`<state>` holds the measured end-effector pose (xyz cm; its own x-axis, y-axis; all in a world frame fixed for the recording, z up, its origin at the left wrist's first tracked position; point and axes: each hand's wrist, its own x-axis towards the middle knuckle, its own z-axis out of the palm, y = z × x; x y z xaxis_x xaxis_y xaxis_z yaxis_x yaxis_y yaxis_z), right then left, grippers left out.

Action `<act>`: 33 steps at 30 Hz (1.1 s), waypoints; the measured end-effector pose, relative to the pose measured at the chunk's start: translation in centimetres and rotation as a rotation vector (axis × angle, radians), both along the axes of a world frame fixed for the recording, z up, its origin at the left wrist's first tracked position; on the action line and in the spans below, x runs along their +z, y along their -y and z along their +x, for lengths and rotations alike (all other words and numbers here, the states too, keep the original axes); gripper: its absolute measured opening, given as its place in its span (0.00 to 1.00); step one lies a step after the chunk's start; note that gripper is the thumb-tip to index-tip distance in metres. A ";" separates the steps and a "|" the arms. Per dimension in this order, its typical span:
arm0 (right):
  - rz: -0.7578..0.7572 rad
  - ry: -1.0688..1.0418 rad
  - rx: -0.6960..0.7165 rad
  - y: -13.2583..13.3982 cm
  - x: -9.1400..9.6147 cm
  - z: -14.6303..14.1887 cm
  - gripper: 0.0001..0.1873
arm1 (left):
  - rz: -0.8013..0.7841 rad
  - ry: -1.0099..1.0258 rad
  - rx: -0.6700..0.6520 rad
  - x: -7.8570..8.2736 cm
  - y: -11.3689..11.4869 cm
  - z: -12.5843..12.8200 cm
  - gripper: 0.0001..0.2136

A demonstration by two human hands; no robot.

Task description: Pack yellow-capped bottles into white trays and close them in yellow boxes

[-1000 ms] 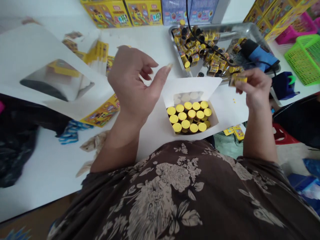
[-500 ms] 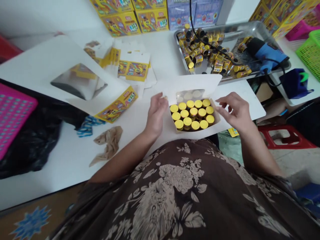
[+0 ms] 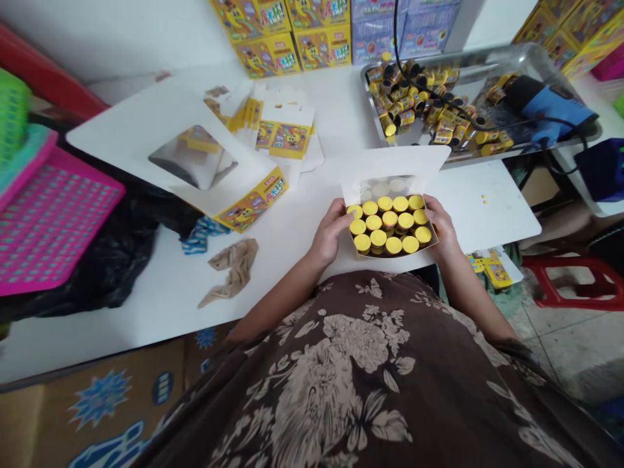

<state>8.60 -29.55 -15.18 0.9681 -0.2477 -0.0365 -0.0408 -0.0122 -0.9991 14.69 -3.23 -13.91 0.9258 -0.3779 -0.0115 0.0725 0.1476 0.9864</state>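
Note:
An open cardboard box (image 3: 409,156) stands at the table's front edge, its white lid with a clear window raised at the back. Rows of small tubs with yellow lids (image 3: 393,245) fill it. My left hand (image 3: 331,234) grips the box's left side, the thumb over the rim by the tubs. On the opposite side my right hand (image 3: 441,224) is closed around the box wall, with some fingers hidden behind it.
A metal tray (image 3: 536,55) at the back right holds loose tubs and a blue heat gun (image 3: 550,104). Leftward lie a flat windowed carton (image 3: 131,123), crumpled brown paper (image 3: 238,266) and a pink basket (image 3: 63,221). Stacked yellow boxes (image 3: 268,55) line the back.
Both hands, apart from the box sides and partly open half a second ago, have closed on the box from left and right. The view has shifted left.

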 end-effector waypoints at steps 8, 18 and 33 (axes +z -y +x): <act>-0.147 -0.055 0.134 -1.8 1.2 -3.9 0.23 | -0.055 -0.088 -0.128 0.7 -1.8 -1.7 0.27; -0.085 -0.017 0.031 -2.1 1.4 -4.3 0.18 | -0.024 -0.125 -0.033 0.2 -2.4 -5.2 0.24; -0.385 0.292 0.337 1.9 2.2 -5.9 0.24 | 0.287 0.883 -0.303 -0.4 -7.3 -3.1 0.34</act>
<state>2.69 -31.46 -12.96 0.9521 0.1329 0.2754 0.3048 -0.3405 -0.8894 11.60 4.10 -14.30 0.5097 -0.6921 0.5111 -0.7145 -0.0096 0.6995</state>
